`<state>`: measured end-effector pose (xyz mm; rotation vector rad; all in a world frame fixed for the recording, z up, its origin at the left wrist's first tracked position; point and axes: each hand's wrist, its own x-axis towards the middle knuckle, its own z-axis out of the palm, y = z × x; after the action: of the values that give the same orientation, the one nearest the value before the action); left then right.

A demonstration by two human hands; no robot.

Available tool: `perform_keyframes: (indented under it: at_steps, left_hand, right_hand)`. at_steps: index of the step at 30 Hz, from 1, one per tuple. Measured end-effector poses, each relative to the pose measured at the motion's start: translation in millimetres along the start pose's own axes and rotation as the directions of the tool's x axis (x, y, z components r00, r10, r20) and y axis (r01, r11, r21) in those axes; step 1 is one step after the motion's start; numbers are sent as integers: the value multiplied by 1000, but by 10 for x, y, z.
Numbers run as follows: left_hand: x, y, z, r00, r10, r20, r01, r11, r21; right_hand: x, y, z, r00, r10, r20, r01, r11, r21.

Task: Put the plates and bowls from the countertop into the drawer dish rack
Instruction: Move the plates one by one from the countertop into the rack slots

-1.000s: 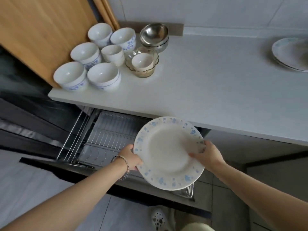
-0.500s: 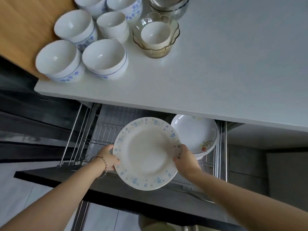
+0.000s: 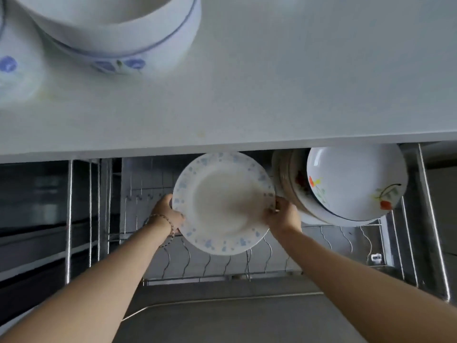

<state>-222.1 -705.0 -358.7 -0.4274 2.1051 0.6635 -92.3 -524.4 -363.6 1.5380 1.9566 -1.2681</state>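
Note:
A white plate with pale blue flecks on its rim point(image 3: 222, 206) is held upright over the wire dish rack point(image 3: 222, 266) of the open drawer. My left hand point(image 3: 168, 214) grips its left edge and my right hand point(image 3: 282, 215) grips its right edge. Just to the right, several white plates with red flower prints point(image 3: 353, 184) stand in the rack, close to my right hand. On the white countertop point(image 3: 272, 82) above, a white bowl with a blue line and blue flowers point(image 3: 118, 30) sits at the top left.
Part of another white bowl point(image 3: 14, 58) shows at the far left of the countertop. Steel drawer rails point(image 3: 430, 219) run along the right side and upright steel bars point(image 3: 69, 219) along the left. The drawer's dark front panel point(image 3: 235, 318) lies below my arms.
I have leaned in closer and lower. The blue-flecked plate has moved deeper into the drawer, over the rack wires and nearer the flowered plates. Both hands keep their grip.

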Motion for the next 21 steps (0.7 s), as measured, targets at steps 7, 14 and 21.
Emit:
perform_keyframes:
  at_steps: [7, 14, 21]
  left_hand:
    - [492, 255, 41, 991, 129, -41, -124, 988, 96]
    - [500, 214, 51, 978, 194, -75, -184, 975, 126]
    - [312, 20, 209, 986, 160, -40, -162, 986, -37]
  right_hand:
    - [260, -26, 265, 980, 76, -186, -47, 987, 154]
    - [190, 17, 507, 919, 375, -122, -317, 886, 339]
    - [237, 114, 381, 939, 293, -182, -215, 908, 359]
